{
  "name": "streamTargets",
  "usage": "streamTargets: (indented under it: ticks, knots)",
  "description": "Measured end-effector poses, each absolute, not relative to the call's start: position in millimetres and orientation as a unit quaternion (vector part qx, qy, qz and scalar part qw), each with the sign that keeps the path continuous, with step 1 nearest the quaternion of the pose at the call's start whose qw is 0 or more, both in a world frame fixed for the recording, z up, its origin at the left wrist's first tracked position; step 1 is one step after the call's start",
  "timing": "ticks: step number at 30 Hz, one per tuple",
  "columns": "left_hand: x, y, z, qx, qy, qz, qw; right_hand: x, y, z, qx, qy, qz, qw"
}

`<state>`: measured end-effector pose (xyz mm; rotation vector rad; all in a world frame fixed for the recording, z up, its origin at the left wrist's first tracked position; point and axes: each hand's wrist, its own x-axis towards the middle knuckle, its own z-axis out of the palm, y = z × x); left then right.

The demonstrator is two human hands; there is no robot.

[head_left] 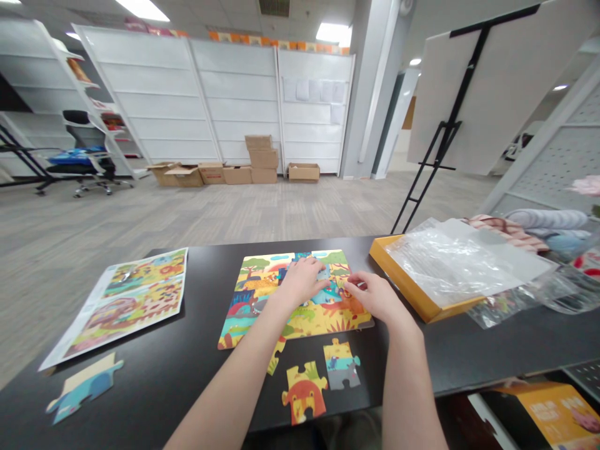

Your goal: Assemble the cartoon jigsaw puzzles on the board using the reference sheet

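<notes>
1. The lion piece (305, 395) lies by the bench's (197, 356) near edge.
2. The puzzle (307, 322) sits near the far edge. Left grip (304, 279) lies loose on it; right grip (374, 295), can't tell.
3. Line up first, then press gently.

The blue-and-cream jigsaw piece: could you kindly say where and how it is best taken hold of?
Probably from above, pinching the blue-and-cream jigsaw piece across its straight far edge and notched near edge: it lies flat, apart from the picture sheet, and this leaves both end knobs free.
</notes>
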<state>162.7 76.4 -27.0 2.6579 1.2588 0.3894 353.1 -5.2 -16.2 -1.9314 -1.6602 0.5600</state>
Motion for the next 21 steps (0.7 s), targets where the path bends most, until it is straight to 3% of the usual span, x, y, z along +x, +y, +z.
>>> streamTargets:
  ticks: [14, 21]
  knots:
    - [164.9, 77.2, -39.1, 0.938, 0.323, 0.119, 0.038, 352.6, -4.9, -19.2, -0.715, -0.624, 0.2, 0.245]
    - [127.5, 96.4, -15.5, 0.874, 0.413, 0.239, 0.092, 354.8, -6.5, -18.9, -0.713, -0.621, 0.213, 0.245]
